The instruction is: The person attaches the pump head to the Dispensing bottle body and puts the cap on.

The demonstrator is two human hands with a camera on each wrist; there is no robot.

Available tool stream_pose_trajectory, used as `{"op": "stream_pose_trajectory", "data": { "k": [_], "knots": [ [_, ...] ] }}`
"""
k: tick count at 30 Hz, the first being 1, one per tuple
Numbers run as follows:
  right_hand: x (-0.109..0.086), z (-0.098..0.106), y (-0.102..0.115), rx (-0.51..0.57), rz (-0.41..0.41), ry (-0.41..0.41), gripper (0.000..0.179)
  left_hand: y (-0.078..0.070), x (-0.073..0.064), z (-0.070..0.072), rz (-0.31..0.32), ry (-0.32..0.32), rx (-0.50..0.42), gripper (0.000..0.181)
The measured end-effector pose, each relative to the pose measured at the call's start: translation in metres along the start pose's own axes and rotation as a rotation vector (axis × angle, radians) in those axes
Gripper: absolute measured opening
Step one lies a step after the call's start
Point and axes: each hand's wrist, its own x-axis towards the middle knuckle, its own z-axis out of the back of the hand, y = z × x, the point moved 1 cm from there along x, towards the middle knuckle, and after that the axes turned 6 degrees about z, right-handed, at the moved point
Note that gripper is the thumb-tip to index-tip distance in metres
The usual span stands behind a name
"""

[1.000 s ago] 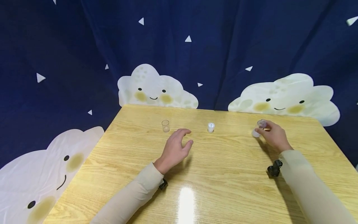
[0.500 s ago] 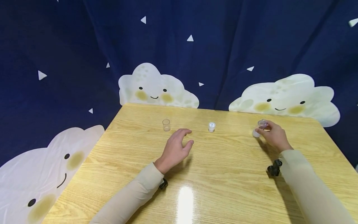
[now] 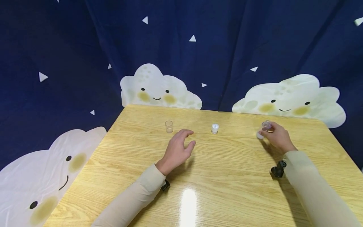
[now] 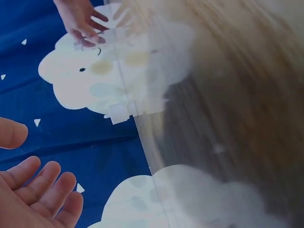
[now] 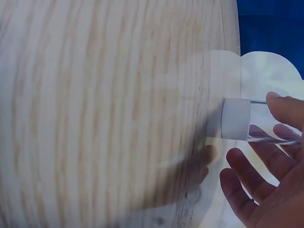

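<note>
At the right of the table, my right hand (image 3: 279,138) pinches a small clear cup (image 3: 266,125) between thumb and fingers. Under that cup is a short white cylinder (image 5: 236,118), resting on or just above the wood; whether the two are joined I cannot tell. My left hand (image 3: 178,152) hovers over the middle left with fingers loosely bent and nothing in them. Behind it stands an upright clear cup (image 3: 169,126). Between the hands, farther back, sits a small white cup-shaped piece (image 3: 215,128) with a shiny top.
A pale wooden table (image 3: 221,189) carries all of this. At its back edge hangs a dark blue curtain (image 3: 215,56) with white triangles and smiling clouds. A black wrist camera (image 3: 278,169) hangs below the right sleeve.
Both hands stay almost where they were, the right one still pinching the clear cup. The view has shifted very slightly; nothing else has visibly moved.
</note>
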Motion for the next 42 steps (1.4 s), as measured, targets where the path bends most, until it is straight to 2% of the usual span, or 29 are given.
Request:
{"op": "stream_pose_trajectory", "data": {
  "k": [12,22,25,30,34,37,42],
  "knots": [
    [-0.004,-0.006,0.002,0.002,0.023,-0.017,0.053,0.000,-0.002,0.000,-0.001,-0.003,0.000,0.035],
    [-0.009,-0.008,0.024,0.043,0.011,0.004,0.055,0.000,0.000,0.001,-0.008,0.005,0.005,0.034],
    [-0.012,-0.011,0.037,0.028,0.054,-0.001,0.052,0.000,0.000,0.000,-0.009,0.009,0.017,0.034],
    [-0.015,-0.016,0.064,-0.011,0.176,-0.036,0.043,0.002,-0.001,0.000,-0.002,0.014,0.022,0.035],
    [-0.018,-0.023,0.083,-0.004,0.264,-0.047,0.037,0.001,-0.001,0.000,0.003,0.017,0.023,0.035],
    [-0.019,-0.028,0.092,0.007,0.304,-0.051,0.035,0.001,-0.002,0.000,0.007,0.018,0.019,0.035],
    [-0.019,-0.035,0.101,0.015,0.324,-0.059,0.039,0.001,-0.002,0.000,0.015,0.020,0.010,0.035]
  ]
}}
